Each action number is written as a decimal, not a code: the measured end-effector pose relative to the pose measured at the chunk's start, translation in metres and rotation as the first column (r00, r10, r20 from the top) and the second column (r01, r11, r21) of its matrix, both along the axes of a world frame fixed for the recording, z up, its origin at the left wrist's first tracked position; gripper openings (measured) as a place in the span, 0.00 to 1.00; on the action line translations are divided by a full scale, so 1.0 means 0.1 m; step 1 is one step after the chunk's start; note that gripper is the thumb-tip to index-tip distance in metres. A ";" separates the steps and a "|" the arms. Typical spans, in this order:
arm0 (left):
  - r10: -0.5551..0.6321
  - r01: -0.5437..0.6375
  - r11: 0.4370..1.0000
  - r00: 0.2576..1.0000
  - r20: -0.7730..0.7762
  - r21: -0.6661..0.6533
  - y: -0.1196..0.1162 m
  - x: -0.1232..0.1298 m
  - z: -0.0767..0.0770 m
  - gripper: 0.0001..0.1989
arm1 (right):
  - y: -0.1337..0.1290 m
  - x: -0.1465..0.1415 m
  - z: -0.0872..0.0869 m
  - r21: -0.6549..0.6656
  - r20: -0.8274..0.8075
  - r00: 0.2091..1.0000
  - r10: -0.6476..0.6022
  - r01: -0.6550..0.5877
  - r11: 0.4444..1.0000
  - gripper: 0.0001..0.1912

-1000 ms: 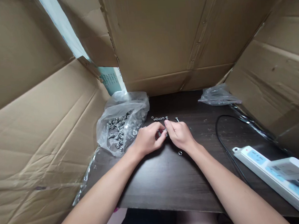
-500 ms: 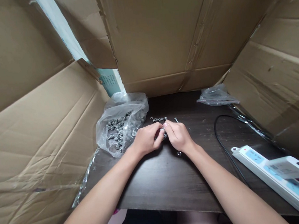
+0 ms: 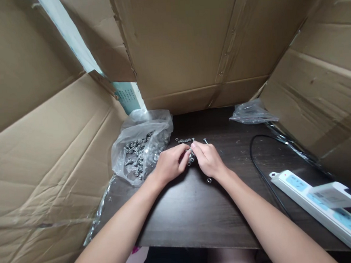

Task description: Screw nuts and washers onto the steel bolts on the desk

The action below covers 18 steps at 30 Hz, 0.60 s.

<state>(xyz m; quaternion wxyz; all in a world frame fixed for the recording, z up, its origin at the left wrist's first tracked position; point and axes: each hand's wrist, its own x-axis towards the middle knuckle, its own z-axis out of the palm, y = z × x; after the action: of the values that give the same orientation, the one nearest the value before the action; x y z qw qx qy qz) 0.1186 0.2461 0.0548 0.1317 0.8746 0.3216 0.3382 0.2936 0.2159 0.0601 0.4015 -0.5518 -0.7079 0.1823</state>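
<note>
Metal piece (image 3: 190,149), small and mostly covered, sits between your fingertips: just right of your left hand (image 3: 173,162), just left of your right hand (image 3: 207,157). Neither hand is clearly nearer; both seem to touch it. Left thumb and forefinger look pinched on it; right fingers are curled in with the thumb against it, so both read as gripping. Long axis: can't tell, too little shows. Slightly nearer you, in the gap between your hands, nuts (image 3: 192,159) lie on the table (image 3: 182,212). One loose nut (image 3: 209,180) is by your right wrist. Past your fingers lie a row of hardware (image 3: 181,141) and a bolt (image 3: 206,141), the bolt nearer your right hand. Plastic bag (image 3: 118,156) with more hardware stands on your left.
</note>
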 end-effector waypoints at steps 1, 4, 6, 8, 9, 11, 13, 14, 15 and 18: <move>0.009 -0.009 1.000 1.000 0.004 -0.005 0.00 0.00 0.00 0.10 | 0.00 0.00 0.00 0.001 0.019 1.000 0.003 -0.003 1.000 0.20; 0.023 -0.023 1.000 1.000 0.016 -0.006 0.01 0.00 0.00 0.10 | -0.01 -0.01 0.01 0.002 0.051 0.999 -0.003 0.003 1.000 0.17; 0.024 -0.024 1.000 0.999 0.021 -0.003 0.01 0.00 -0.01 0.09 | -0.01 -0.02 0.01 0.005 0.057 0.998 -0.006 0.006 1.000 0.17; 0.023 -0.023 1.000 0.999 0.023 0.000 0.01 0.00 -0.01 0.09 | 0.00 -0.03 0.00 0.011 0.057 0.998 -0.009 0.008 1.000 0.17; 0.021 -0.021 1.000 1.000 0.023 0.002 0.01 0.00 -0.01 0.09 | 0.00 -0.03 0.00 0.008 0.054 0.998 -0.010 0.009 1.000 0.17; 0.018 -0.018 1.000 1.000 0.020 0.006 0.01 0.00 -0.01 0.09 | 0.01 -0.02 0.00 -0.011 0.042 0.999 -0.010 0.011 1.000 0.19; 0.020 -0.020 1.000 1.000 0.016 0.008 0.01 0.01 0.00 0.09 | 0.01 -0.01 0.00 -0.030 0.022 1.000 -0.011 0.011 0.999 0.20; 0.025 -0.025 1.000 1.000 0.015 0.010 0.01 0.01 0.00 0.09 | 0.01 0.00 0.00 -0.031 0.013 1.000 -0.011 0.011 0.999 0.20; 0.034 -0.034 0.999 0.999 0.015 0.010 0.01 0.01 0.00 0.09 | 0.01 0.01 0.00 -0.025 0.006 1.000 -0.009 0.010 1.000 0.20; 0.060 -0.061 0.998 0.998 0.017 0.013 0.01 0.00 0.00 0.09 | 0.00 0.01 0.00 0.004 0.002 1.000 0.006 -0.006 1.000 0.17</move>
<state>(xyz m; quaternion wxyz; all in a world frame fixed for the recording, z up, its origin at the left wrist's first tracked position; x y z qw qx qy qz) 0.1189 0.2476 0.0546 0.1181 0.8625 0.3445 0.3515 0.2949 0.2161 0.0602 0.4012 -0.5491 -0.7104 0.1816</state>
